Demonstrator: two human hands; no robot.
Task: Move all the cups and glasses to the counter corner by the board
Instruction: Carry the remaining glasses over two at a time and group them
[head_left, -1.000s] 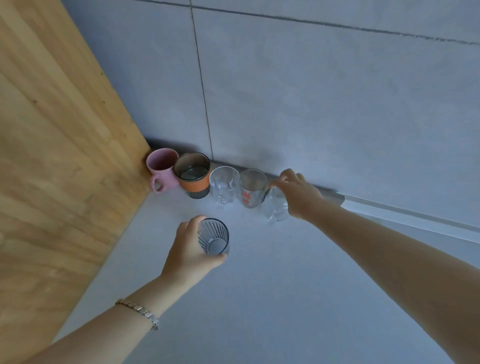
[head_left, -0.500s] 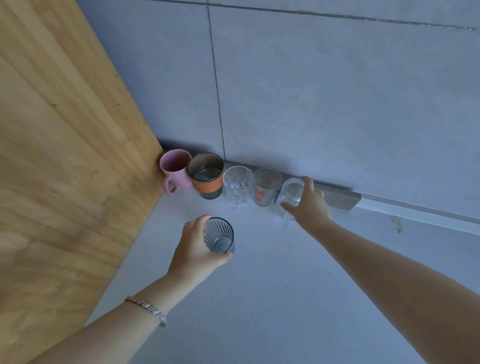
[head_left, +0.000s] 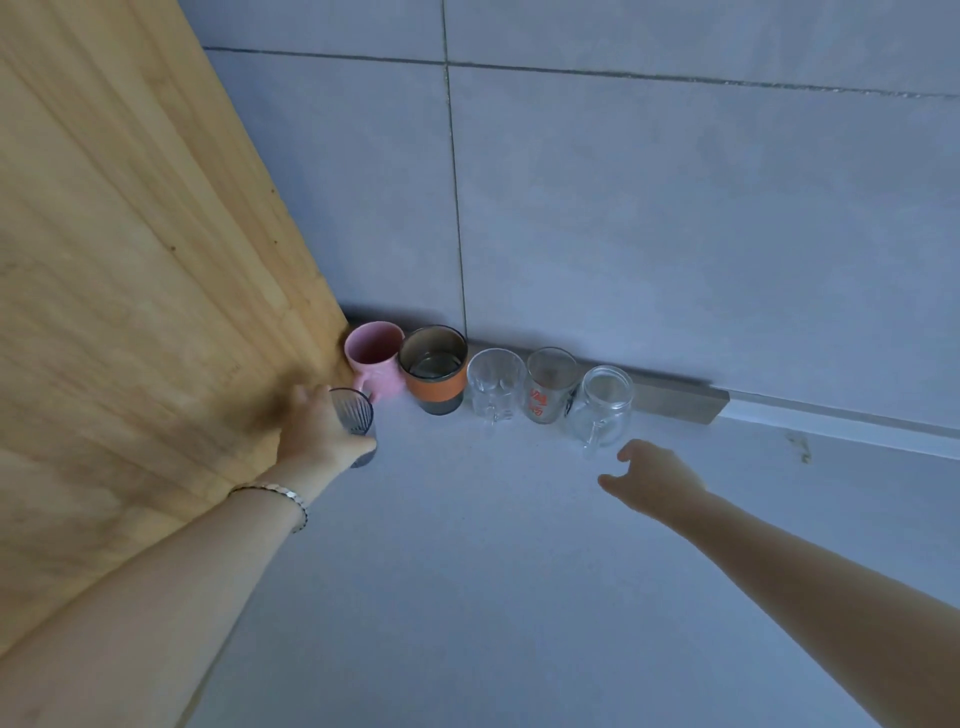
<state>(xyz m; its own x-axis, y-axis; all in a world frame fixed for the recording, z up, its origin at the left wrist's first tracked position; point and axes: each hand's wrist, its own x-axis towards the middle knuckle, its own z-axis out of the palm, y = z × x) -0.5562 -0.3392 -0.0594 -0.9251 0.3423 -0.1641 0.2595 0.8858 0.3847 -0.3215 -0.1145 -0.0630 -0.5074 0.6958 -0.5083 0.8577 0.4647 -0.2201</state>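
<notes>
At centre left, the left hand (head_left: 317, 431) pinches a ribbed glass (head_left: 355, 415) beside the pink mug (head_left: 375, 353). The right hand (head_left: 654, 480), grip spread, hovers below the clear mug (head_left: 602, 405).

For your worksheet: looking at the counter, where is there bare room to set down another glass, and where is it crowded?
Crowded: the row along the wall, from pink mug to clear jar mug, and the spot by the wooden board where the left hand holds the ribbed glass. Free: the counter in front of the row, between both arms, and right of the jar mug, beyond the empty right hand.
</notes>
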